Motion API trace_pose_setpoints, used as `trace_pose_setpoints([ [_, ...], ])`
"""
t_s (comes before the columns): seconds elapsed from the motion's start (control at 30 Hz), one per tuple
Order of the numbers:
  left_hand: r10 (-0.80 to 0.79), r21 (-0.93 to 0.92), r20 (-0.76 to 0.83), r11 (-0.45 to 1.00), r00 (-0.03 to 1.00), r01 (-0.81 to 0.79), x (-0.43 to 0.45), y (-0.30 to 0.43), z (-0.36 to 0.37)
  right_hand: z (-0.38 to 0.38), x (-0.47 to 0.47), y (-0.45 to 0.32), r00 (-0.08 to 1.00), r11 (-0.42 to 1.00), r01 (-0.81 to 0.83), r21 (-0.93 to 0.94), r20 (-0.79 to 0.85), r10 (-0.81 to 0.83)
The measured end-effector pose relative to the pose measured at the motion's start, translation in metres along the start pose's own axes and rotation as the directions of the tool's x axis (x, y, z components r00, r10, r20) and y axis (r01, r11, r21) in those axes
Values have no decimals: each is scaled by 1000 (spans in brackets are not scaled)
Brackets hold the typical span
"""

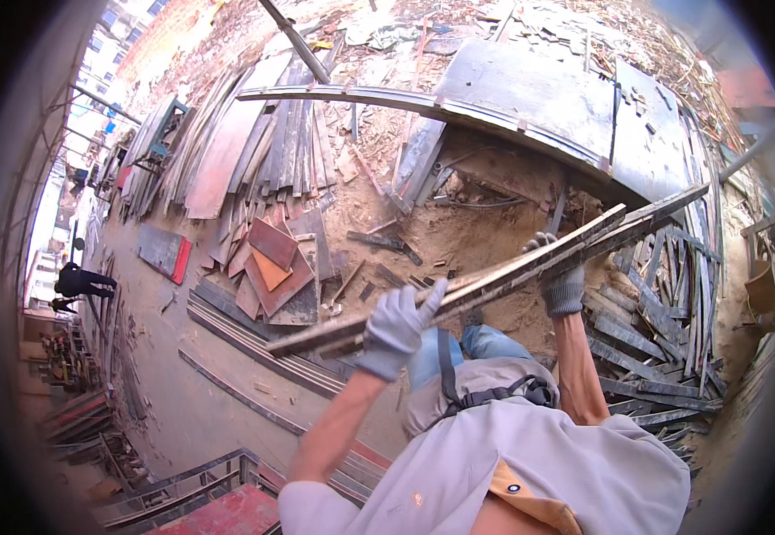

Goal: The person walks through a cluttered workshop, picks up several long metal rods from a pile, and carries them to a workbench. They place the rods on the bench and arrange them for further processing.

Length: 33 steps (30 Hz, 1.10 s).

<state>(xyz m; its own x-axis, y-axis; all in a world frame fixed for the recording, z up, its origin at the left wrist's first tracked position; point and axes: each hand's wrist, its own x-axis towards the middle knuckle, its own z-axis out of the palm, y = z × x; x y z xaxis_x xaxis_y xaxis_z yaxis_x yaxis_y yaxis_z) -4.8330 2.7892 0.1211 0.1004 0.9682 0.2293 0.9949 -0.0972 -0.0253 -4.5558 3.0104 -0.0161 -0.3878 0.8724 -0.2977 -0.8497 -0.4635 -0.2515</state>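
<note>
A small bundle of long wooden battens (pixel 514 274) slants across in front of my body, its right end higher in the view than its left. My left hand (pixel 397 328), in a grey knit glove, grips the bundle near its left end, the index finger lying along the wood. Farther right, my gloved right hand (pixel 560 284) holds it from below, with fingertips showing over the far side. The battens have dark, dirty faces and paler edges. Beyond them stands a workbench with a pale sheet top (pixel 527 93) and a long straight rail (pixel 387 97) along its near edge.
Scrap battens (pixel 648 341) lie heaped at my right. Plywood offcuts (pixel 280 267) and long boards (pixel 240 147) are piled at the left, near stacked battens (pixel 260 341) on the ground. A red-topped metal-framed table (pixel 227 511) is at lower left. A person (pixel 83 281) stands far left.
</note>
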Motion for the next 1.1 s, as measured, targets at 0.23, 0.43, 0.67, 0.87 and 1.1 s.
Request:
trace_pose_setpoints([
  [0.23,210,118,48,970,977,-214,215,-167,39,29,199,0,984,985,151,-79,106,-143],
  [0.43,458,49,-30,888,888,-457,407,-284,104,28,330,3,837,18,78,-997,56,-544],
  [0.67,566,-131,-8,817,825,-562,566,-368,206,14,500,-30,944,-804,-219,-553,87,-317],
  [0.87,572,-71,83,820,816,-568,647,-389,279,16,515,-20,928,-847,-321,-424,37,-371],
  [1.1,618,-347,79,752,782,-560,651,-379,352,29,451,6,926,-791,-297,-535,41,-376],
])
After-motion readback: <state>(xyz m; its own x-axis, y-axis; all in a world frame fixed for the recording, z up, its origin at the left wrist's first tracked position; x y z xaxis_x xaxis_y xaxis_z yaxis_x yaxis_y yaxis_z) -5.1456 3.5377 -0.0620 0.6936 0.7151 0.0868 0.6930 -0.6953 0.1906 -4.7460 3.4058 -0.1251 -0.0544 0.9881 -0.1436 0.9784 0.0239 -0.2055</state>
